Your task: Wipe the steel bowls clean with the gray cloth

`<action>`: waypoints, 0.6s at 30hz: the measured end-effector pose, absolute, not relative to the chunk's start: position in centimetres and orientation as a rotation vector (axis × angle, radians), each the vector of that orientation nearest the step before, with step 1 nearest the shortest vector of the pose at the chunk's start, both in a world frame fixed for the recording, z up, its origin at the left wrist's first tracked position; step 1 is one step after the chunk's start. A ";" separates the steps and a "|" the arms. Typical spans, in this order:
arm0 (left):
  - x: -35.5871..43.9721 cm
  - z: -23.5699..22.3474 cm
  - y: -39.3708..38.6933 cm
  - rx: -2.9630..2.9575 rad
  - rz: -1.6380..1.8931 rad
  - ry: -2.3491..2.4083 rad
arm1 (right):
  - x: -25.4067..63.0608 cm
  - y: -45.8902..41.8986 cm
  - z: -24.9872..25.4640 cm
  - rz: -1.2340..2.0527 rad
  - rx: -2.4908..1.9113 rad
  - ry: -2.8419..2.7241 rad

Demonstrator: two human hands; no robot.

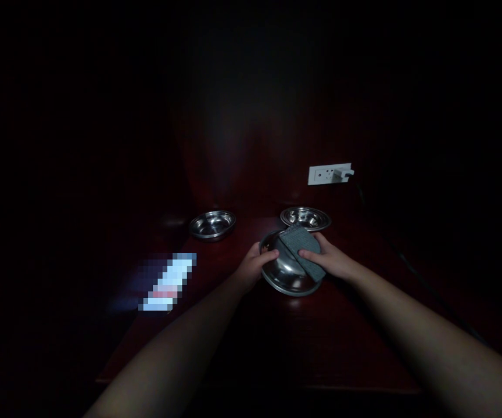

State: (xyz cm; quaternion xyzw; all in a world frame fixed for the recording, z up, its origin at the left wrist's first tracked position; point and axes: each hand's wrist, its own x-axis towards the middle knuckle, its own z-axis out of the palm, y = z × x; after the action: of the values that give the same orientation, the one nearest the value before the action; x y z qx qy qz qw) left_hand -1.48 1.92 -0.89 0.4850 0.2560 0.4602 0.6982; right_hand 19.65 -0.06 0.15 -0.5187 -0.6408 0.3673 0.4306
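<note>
Clearly, both hands are at work on one steel bowl [283, 270], which sits just above or on the near middle of the desk [303, 342]; whether it touches the wood I cannot tell. The left hand [250, 268] grips its left side, thumb laid flat across the shiny metal, the other fingers curled out of sight round the edge. The right hand [334, 259] is curled about a grey-green cloth [301, 244], thumb pressed on top, fingers mostly hidden behind. The cloth lies against the bowl's right half, and its straight edge cuts the bowl on a slant, from upper left to lower right. The bowl is tilted, with a bright line of rim along the bottom.

Farther back on the desk stand two more shiny vessels, both upright with their hollows facing up. One, the left dish [212, 225], is well apart from the hands; the other, the right dish [307, 218], is just behind the cloth and has a wide rim.

To the left of the left hand lies a lit screen [170, 284], blurred into squares. Beyond the right dish, a white socket [319, 175] is set on the dark red wall [255, 157], with a plug [341, 172] in its right part. Deep shadow hides most of the surroundings.
</note>
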 end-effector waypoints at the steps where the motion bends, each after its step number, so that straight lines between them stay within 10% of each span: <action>1: -1.5 -0.9 1.9 1.086 1.019 0.560 | 19.6 -0.1 0.2 0.916 -1.292 -1.599; 18: -1.4 -0.4 1.4 1.067 1.036 0.576 | 19.3 -0.3 0.4 0.943 -1.293 -1.550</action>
State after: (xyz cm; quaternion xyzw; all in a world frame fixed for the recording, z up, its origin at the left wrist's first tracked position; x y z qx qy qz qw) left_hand -1.42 1.36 -0.39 0.4787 0.2585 0.4647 0.6986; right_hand 19.34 -0.29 0.38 -0.5207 -0.6242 0.3800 0.4413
